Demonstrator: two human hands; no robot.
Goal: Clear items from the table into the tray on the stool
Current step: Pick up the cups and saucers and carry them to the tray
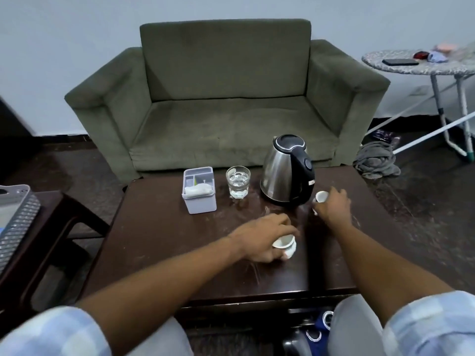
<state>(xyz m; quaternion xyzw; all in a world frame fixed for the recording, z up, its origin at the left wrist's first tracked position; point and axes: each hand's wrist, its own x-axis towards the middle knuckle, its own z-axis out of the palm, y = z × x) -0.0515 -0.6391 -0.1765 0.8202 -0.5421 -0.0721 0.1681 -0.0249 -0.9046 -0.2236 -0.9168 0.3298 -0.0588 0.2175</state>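
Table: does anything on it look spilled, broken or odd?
Nothing is clearly spilled or broken. The glass stands upright with water in it, and the kettle and grey box stand straight. The dark table shows pale smears and scratches, perhaps wear or damp. Each hand holds a small white cup, left and right.

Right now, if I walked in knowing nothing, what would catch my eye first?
Probably the shiny steel kettle at the far side of the dark table, with a glass of water just left of it. Then the two hands: the left hand holds a small white cup mid-table, while the right hand holds another cup beside the kettle.
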